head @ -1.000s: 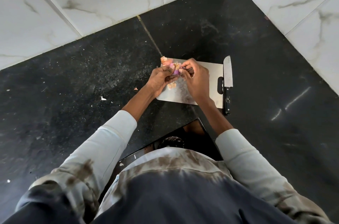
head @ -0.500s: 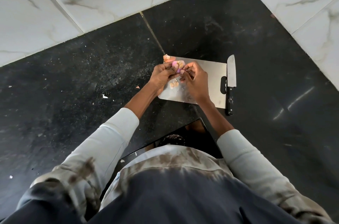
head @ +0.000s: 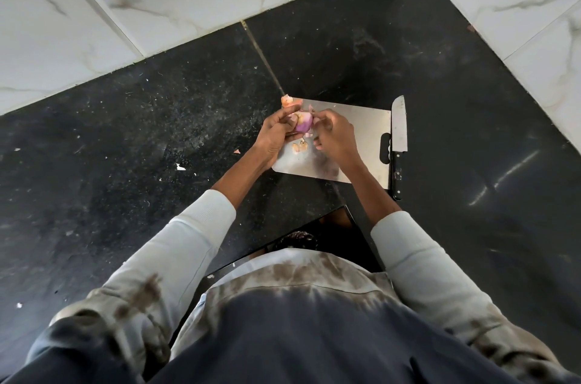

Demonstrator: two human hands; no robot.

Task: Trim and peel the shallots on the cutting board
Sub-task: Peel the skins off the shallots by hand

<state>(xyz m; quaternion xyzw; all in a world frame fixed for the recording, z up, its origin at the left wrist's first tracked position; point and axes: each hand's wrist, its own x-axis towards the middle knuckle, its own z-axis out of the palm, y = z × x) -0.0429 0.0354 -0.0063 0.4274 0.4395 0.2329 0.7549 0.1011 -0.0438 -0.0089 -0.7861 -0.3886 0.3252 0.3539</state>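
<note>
Nearest the camera: dark garment with brown staining across the chest, pale long sleeves (head: 188, 245) pushed up past the wrists. Both forearms reach forward over a black speckled countertop (head: 125, 138).

Cutting board (head: 361, 129), pale metallic-looking, lies flat on the counter ahead of the person. A slot handle is cut near its right edge. Both hands meet over its far-left part.

Left hand (head: 276, 135): fingers curled around a shallot (head: 304, 123), gripping it from the left. The bulb shows purple-pink flesh, partly peeled, with some pale papery skin at its upper left. It is held above the board, not resting on it.

Right hand (head: 333, 135): thumb and fingertips pinched at the right side of the shallot, touching it. Whether a strip of skin sits in the pinch cannot be told; too small.

Peel scraps (head: 299, 147) lie on the board just below the hands. More pinkish skins (head: 286, 100) sit at the board's far-left corner.

Knife (head: 398, 138) lies just beside the board's right edge, blade pointing away, black handle toward the person. Untouched by either hand.

A few pale flecks scattered on the counter left of the board. Beyond: white marble-patterned wall tiles (head: 157, 6) meeting in a corner.
</note>
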